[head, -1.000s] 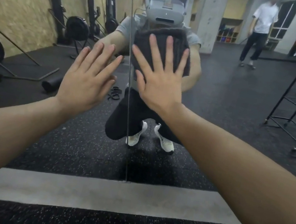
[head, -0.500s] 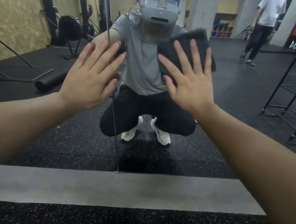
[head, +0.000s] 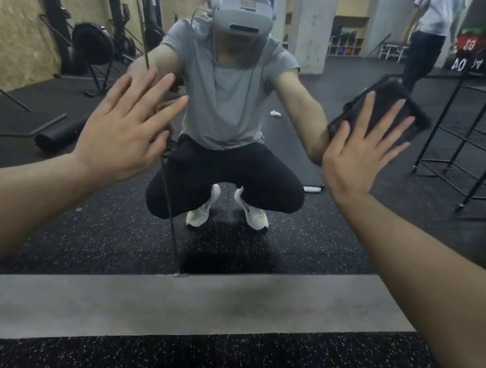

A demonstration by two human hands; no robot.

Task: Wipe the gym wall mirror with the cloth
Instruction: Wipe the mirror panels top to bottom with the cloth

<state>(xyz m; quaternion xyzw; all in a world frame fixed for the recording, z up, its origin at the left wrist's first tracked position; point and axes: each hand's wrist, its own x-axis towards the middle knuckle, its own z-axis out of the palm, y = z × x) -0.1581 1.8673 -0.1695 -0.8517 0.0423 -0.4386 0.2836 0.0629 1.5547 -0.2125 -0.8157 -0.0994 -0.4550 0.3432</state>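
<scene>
Since the picture before, the cloth [head: 383,110] had slid to the right across the mirror [head: 308,226], away from the middle where the person's reflection crouched, and it now sat out on the right side, up near the reflected black rack [head: 479,132]. It was a dark, folded cloth, flat on the glass. The right hand [head: 360,148] pressed on it with its fingers straight and spread apart, not curled around it. The left hand [head: 126,130] lay flat on the mirror on the left side, fingers straight and a little apart, holding nothing; it looked like it was there to steady the person. The step in hand seemed to be the wiping itself, one sweep across the low part of the glass. Next, the hand would likely need to keep pushing flat and sweep back or lower, so no strip above the grey ledge [head: 152,303] got missed.
</scene>
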